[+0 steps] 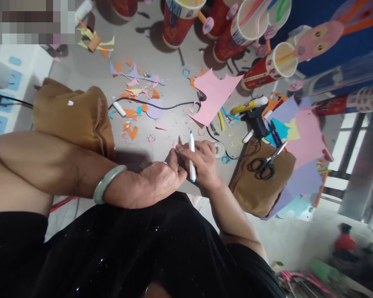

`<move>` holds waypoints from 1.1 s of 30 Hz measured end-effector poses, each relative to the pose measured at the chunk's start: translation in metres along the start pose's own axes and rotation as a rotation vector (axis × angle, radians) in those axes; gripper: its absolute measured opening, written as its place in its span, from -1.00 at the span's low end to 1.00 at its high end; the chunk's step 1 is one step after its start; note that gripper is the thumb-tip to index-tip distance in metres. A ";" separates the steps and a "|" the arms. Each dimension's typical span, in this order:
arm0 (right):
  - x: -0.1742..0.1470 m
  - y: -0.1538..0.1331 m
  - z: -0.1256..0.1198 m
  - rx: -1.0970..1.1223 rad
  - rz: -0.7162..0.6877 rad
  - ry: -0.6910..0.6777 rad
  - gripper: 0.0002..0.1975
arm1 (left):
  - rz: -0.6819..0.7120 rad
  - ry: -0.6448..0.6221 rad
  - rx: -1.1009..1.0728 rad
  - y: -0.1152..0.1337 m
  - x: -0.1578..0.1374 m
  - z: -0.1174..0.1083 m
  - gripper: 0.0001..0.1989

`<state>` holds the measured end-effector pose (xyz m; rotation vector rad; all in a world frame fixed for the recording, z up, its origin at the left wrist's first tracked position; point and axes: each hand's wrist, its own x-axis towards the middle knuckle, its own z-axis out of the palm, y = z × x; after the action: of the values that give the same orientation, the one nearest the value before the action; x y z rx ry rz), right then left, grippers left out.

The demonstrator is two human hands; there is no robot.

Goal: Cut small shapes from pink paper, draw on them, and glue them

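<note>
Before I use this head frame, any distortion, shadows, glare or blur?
Head view throughout: paper cups near the top edge lean outward, likely wide-lens distortion, and cast dark shadows on the table; bright specks dot the black top; the red object at lower right is blurred; the upper-left corner is pixelated; the white marker in the right hand reads clearly.

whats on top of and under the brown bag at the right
Black-handled scissors lie on top of the brown bag. Purple paper sticks out from under its right edge; whatever else is beneath is covered.
</note>
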<state>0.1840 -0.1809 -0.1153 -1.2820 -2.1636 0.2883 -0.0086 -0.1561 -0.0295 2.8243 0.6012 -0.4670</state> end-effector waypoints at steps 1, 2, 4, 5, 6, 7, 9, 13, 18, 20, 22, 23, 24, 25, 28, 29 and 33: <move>0.000 0.000 0.000 -0.002 0.005 -0.007 -0.64 | 0.006 -0.020 -0.008 -0.001 0.000 -0.001 -0.47; -0.001 0.001 -0.001 -0.005 0.008 -0.014 -0.64 | 0.008 -0.039 -0.021 -0.001 0.000 -0.001 -0.47; -0.001 0.001 -0.001 -0.013 0.010 -0.020 -0.64 | 0.000 -0.043 -0.048 -0.002 0.001 -0.001 -0.47; -0.001 0.000 -0.002 -0.016 0.006 -0.016 -0.63 | -0.003 -0.029 -0.056 -0.002 0.001 0.000 -0.47; -0.001 0.000 -0.002 -0.020 0.000 -0.007 -0.62 | 0.000 -0.014 -0.061 -0.002 0.001 0.001 -0.47; -0.001 0.000 -0.003 -0.024 -0.006 0.000 -0.61 | 0.005 0.000 -0.059 -0.002 0.001 0.002 -0.47; -0.001 0.000 -0.003 -0.035 -0.011 0.012 -0.58 | 0.021 -0.003 -0.047 -0.002 0.001 0.002 -0.47; -0.002 0.001 -0.003 -0.060 -0.009 0.018 -0.55 | 0.033 -0.078 -0.022 -0.004 0.003 -0.002 -0.47; 0.001 -0.003 -0.003 -0.072 -0.007 0.062 -0.56 | 0.028 -0.162 -0.046 -0.006 0.002 -0.008 -0.46; 0.001 -0.007 -0.004 -0.022 0.038 0.145 -0.54 | 0.024 -0.145 -0.057 -0.005 0.002 -0.007 -0.48; 0.001 -0.011 -0.005 0.070 0.084 0.230 -0.51 | 0.008 -0.142 -0.069 -0.005 0.003 -0.006 -0.51; 0.000 -0.012 -0.006 0.114 0.094 0.261 -0.51 | 0.005 -0.147 -0.075 -0.005 0.003 -0.005 -0.52; -0.001 -0.013 -0.007 0.147 0.102 0.283 -0.53 | 0.005 -0.160 -0.082 -0.005 0.004 -0.006 -0.53; -0.002 -0.014 -0.007 0.164 0.117 0.289 -0.56 | 0.006 -0.176 -0.089 -0.005 0.005 -0.006 -0.53; -0.005 -0.017 -0.006 0.153 0.243 0.267 -0.69 | 0.014 -0.218 -0.104 -0.006 0.005 -0.009 -0.51; -0.007 -0.018 -0.005 0.151 0.295 0.258 -0.74 | 0.017 -0.220 -0.102 -0.007 0.005 -0.010 -0.51; -0.011 -0.018 0.004 0.184 0.361 0.253 -0.84 | 0.032 -0.213 -0.085 -0.007 0.004 -0.012 -0.49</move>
<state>0.1727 -0.1990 -0.1139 -1.5077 -1.6510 0.4342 -0.0050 -0.1455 -0.0207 2.6543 0.5196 -0.7074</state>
